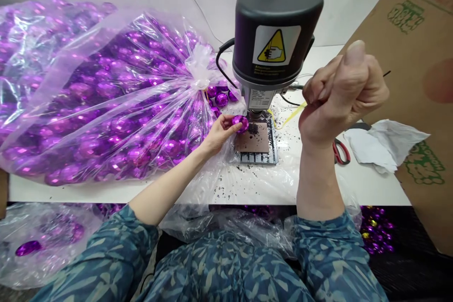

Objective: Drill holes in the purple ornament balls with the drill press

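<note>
A shiny purple faceted ball is pinched between the thumb and fingers of my left hand. It sits at the left edge of a brown square board, under the head of a black bench drill press. Dark shavings lie on the board, and the bit is mostly hidden. My right hand is raised in a fist to the right of the machine. A dark rod runs from the drill press toward this fist, which appears closed round the lever; the fingers hide most of it.
A large clear bag of purple balls fills the table's left side, with loose balls by its tied neck. Red-handled scissors and crumpled white paper lie right. A cardboard box stands beyond. Shavings dot the white table.
</note>
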Action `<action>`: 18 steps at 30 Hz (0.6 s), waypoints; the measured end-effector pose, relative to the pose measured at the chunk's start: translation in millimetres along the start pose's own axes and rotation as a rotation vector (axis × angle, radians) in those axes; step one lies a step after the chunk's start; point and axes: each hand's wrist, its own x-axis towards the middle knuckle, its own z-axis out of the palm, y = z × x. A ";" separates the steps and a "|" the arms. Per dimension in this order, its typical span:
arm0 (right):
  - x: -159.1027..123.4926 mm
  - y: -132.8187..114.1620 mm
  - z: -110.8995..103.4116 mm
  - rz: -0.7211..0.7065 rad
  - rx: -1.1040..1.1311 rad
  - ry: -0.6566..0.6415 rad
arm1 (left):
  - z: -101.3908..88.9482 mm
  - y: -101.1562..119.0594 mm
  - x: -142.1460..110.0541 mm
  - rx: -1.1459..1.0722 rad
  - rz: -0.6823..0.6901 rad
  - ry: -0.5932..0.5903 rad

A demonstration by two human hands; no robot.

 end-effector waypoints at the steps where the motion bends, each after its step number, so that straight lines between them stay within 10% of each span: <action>1: -0.2 0.7 -0.4 0.010 0.005 -0.007 | 1.5 -1.6 0.2 0.017 -0.007 -0.007; 18: -0.1 -3.4 0.2 0.003 -0.049 -0.032 | 18.6 -18.0 -0.8 0.296 0.152 -0.123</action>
